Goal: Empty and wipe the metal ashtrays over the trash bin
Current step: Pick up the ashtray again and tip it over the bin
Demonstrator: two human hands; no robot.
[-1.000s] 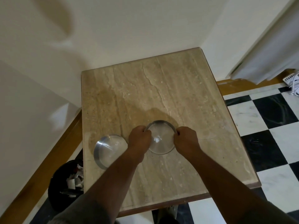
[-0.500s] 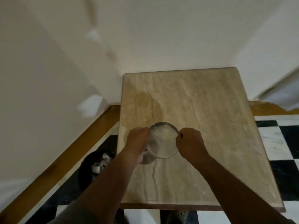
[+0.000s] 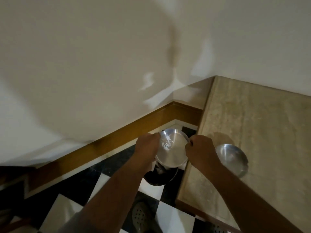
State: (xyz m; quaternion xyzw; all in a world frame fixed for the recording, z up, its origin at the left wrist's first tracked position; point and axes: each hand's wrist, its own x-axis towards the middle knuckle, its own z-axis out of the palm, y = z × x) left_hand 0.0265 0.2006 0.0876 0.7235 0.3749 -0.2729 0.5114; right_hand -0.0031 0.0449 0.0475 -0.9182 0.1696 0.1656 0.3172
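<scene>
A round metal ashtray (image 3: 173, 148) with white ash bits near its left side is held in the air, off the table's left edge. My left hand (image 3: 147, 146) grips its left rim and my right hand (image 3: 201, 153) grips its right rim. Directly below it stands a black trash bin (image 3: 159, 178), mostly hidden by the ashtray and my left forearm. A second metal ashtray (image 3: 231, 158) rests on the marble table (image 3: 260, 132) near its left edge, just right of my right hand.
A white wall with a wooden skirting board (image 3: 117, 138) runs behind the bin. The floor is black-and-white checkered tile (image 3: 107, 190). A grey perforated shoe (image 3: 141, 217) shows at the bottom, close to the table's corner.
Both hands lifted the ashtray off the table and carried it left, over the bin. My view swung left, so the table now sits at the right.
</scene>
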